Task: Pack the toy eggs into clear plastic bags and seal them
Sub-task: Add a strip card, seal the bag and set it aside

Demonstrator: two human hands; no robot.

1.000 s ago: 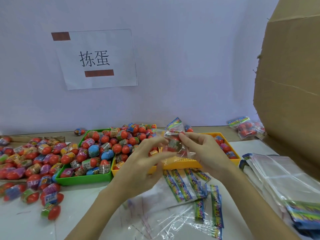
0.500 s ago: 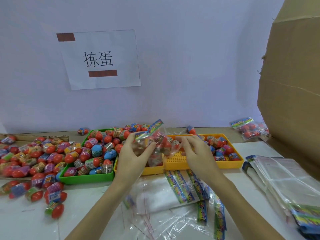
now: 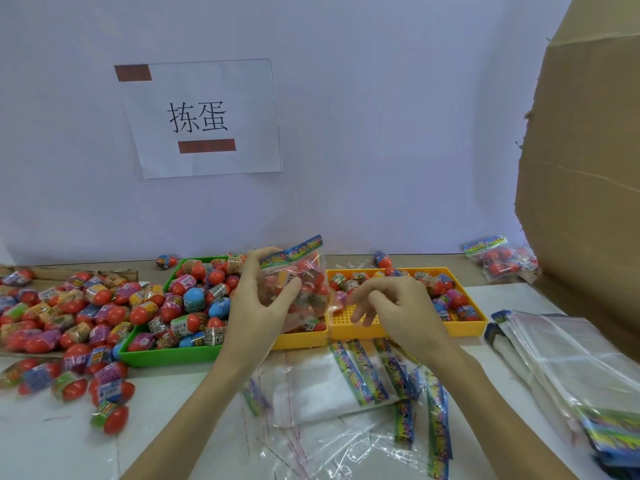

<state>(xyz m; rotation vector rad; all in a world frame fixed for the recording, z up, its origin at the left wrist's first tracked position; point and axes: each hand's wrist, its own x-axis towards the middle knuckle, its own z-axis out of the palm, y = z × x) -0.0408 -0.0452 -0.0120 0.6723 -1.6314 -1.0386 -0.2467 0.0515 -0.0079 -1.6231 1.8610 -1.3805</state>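
I saw my left hand [image 3: 258, 306] pinching the filled bag [image 3: 298, 289] between thumb and fingers, above the yellow tray [image 3: 408, 327]. My right hand [image 3: 398, 306] hung beside it, loosely curled, holding nothing. The slick bag could have slipped; I couldn't tell whether it was sealed.

Filled bag [image 3: 300, 289]: clear plastic with a colourful header strip, packed with red toy eggs, tilted, held in my left hand [image 3: 258, 306] above the trays. Loose toy eggs [image 3: 86, 306]: heaped at left. Empty bags [image 3: 363, 379]: flat on worktop.
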